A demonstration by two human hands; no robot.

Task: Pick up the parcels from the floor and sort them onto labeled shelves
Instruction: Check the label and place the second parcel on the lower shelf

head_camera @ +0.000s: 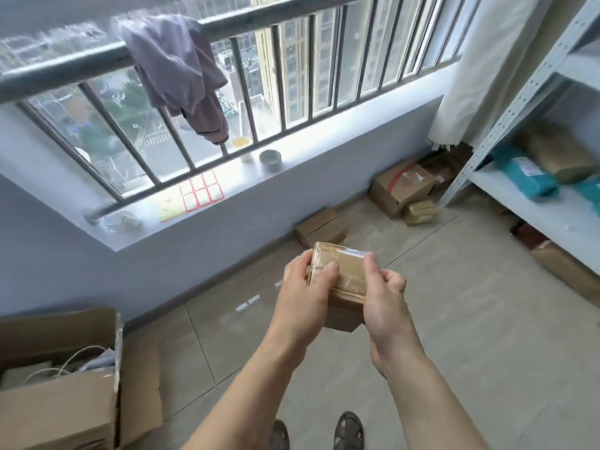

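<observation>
A small brown cardboard parcel wrapped in clear tape is held in front of me above the tiled floor. My left hand grips its left side with the thumb on top. My right hand holds its right edge. More cardboard parcels lie on the floor by the wall: a flat one, a larger box with red tape and a small one. The grey metal shelf unit stands at the right, holding teal parcels and a brown one.
An open cardboard box with cords inside sits at the lower left. The window sill carries red label sheets and a tape roll. A cloth hangs on the railing. My sandalled feet are below.
</observation>
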